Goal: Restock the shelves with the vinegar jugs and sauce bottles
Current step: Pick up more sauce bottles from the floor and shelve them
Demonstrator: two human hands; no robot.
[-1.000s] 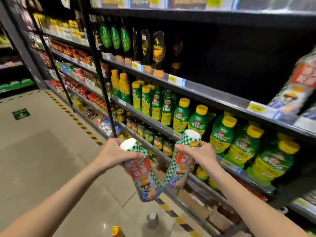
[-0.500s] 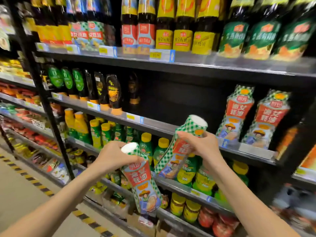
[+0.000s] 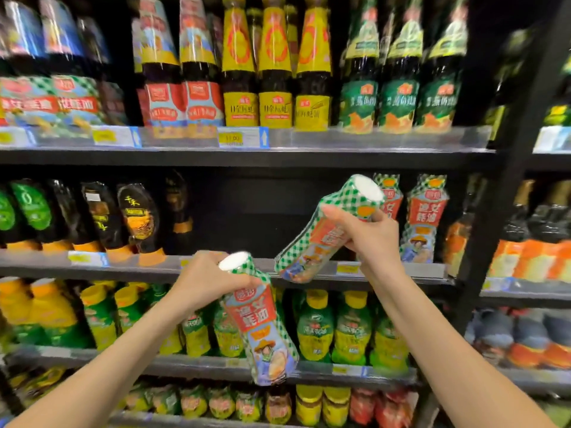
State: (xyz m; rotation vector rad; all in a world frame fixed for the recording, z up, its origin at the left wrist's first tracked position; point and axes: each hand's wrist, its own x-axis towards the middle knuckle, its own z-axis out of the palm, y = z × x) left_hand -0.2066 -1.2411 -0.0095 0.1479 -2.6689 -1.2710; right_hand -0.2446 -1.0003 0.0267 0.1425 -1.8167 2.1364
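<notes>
While the left hand (image 3: 210, 282), nearest, curls its fingers round the lower sauce bottle's (image 3: 262, 322) neck, the right hand (image 3: 372, 242) grips the raised sauce bottle (image 3: 324, 239). That bottle slants, cap up-right, base at the middle shelf (image 3: 420, 270) lip, just left of two matching bottles (image 3: 425, 217).

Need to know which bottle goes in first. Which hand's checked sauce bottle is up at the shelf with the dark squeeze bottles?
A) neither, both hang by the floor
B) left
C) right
C: the right hand holds its checked bottle tilted, level with that shelf, while the left hand holds the second bottle lower, before the green bottles.
</notes>
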